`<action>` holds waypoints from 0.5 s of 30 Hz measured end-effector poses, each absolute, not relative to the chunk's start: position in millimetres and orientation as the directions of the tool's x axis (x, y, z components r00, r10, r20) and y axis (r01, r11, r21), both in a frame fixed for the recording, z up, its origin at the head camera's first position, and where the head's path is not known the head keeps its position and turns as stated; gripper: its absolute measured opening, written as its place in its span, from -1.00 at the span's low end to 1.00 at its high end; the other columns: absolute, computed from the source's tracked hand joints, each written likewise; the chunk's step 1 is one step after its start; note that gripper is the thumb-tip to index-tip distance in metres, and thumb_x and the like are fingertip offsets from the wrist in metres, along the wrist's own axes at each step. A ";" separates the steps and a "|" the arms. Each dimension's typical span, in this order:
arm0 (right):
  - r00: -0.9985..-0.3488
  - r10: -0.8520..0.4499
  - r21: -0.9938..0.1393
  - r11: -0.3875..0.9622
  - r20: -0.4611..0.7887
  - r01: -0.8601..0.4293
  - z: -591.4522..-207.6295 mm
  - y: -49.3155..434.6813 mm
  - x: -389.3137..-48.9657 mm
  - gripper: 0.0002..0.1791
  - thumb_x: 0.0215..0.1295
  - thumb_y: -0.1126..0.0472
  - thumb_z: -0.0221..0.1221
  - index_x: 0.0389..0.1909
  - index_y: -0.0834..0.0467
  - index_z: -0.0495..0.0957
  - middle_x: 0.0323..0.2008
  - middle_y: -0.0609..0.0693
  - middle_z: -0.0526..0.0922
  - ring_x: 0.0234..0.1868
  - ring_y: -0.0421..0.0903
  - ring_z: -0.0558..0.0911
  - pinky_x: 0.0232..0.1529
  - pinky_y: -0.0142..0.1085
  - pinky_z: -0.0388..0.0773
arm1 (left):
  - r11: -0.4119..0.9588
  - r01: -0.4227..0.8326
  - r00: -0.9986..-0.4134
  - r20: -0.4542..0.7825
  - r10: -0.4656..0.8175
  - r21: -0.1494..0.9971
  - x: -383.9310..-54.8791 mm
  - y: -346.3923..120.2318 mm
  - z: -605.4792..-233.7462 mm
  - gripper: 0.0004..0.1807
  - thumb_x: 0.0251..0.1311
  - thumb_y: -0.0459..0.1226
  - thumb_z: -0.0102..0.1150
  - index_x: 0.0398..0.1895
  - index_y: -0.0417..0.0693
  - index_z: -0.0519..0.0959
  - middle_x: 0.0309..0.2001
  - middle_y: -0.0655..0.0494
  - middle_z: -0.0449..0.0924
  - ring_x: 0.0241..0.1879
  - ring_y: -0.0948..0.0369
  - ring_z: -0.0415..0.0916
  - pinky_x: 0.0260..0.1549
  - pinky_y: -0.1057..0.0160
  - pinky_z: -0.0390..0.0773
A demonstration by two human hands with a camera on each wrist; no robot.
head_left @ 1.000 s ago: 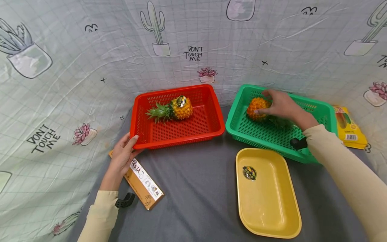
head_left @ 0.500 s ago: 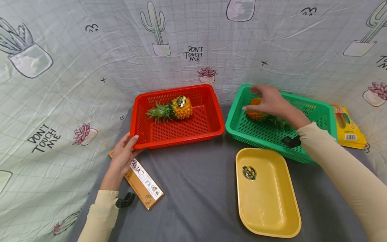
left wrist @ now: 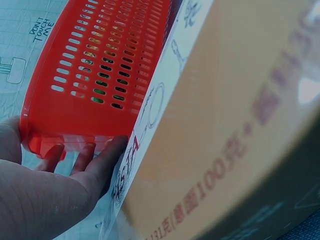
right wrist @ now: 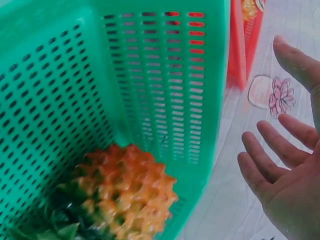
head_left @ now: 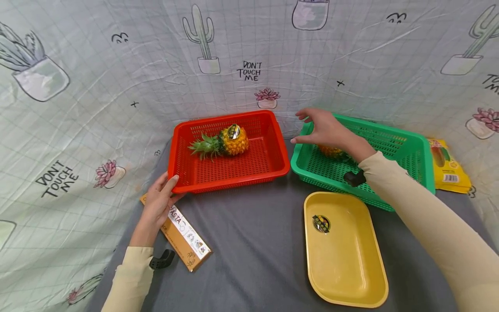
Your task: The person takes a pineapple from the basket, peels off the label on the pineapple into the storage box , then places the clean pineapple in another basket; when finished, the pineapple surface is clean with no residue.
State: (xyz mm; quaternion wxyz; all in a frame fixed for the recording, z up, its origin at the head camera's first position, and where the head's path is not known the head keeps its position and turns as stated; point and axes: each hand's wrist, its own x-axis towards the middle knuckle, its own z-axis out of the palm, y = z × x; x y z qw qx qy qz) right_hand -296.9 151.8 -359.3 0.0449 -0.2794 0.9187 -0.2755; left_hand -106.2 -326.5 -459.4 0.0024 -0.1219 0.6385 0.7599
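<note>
My left hand (head_left: pixel 157 201) grips the near left corner of the red basket (head_left: pixel 230 178), thumb on the rim and fingers under it, as the left wrist view shows. In that basket a pineapple (head_left: pixel 235 145) lies on its side, its leaves pointing left. My right hand (head_left: pixel 325 128) is above the left end of the green basket (head_left: pixel 393 130), fingers spread and holding nothing. Below it another pineapple (right wrist: pixel 125 192) lies in the green basket, partly hidden by the hand and wrist in the head view.
Under my left hand lies a pasta box (head_left: pixel 187 238). A yellow tray (head_left: pixel 347 260) with a round sticker stands in front of the green basket. Right of that basket is a yellow packet (head_left: pixel 448 167). A patterned sheet (head_left: pixel 249 39) rises behind the baskets.
My right hand has moved left from over the pineapple in the green basket toward the gap between the baskets. My left hand has stayed on the red basket's corner.
</note>
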 end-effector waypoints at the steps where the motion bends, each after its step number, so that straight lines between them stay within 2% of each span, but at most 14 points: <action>1: -0.839 -0.540 -0.532 0.692 0.067 -0.488 -358.6 147.7 -297.4 -0.05 0.21 -0.12 0.54 0.46 0.28 0.39 0.36 0.25 0.50 0.30 0.22 0.50 0.24 0.19 0.51 | -0.187 -0.159 -0.970 -0.188 -0.153 0.969 -105.8 -326.7 -459.7 -0.28 0.56 -0.11 0.21 0.67 -0.02 0.21 0.54 -0.18 0.21 0.39 -0.06 0.37 0.15 0.14 0.61; 7: -0.826 -0.562 -0.536 0.683 0.048 -0.496 -356.4 124.8 -301.0 -0.07 0.21 -0.09 0.54 0.46 0.27 0.39 0.36 0.22 0.50 0.27 0.17 0.52 0.21 0.14 0.55 | -0.185 -0.160 -0.970 -0.190 -0.155 0.970 -104.3 -327.3 -462.5 -0.28 0.56 -0.12 0.21 0.67 -0.02 0.21 0.54 -0.20 0.21 0.38 -0.05 0.40 0.13 0.16 0.62; 15: -0.799 -0.599 -0.534 0.659 0.053 -0.530 -348.2 95.4 -303.2 -0.04 0.18 -0.08 0.54 0.50 0.26 0.37 0.36 0.25 0.52 0.31 0.21 0.51 0.25 0.12 0.54 | -0.184 -0.145 -0.976 -0.171 -0.136 0.972 -106.9 -326.8 -465.6 -0.27 0.56 -0.12 0.21 0.68 0.00 0.19 0.55 -0.20 0.19 0.38 -0.04 0.40 0.13 0.15 0.62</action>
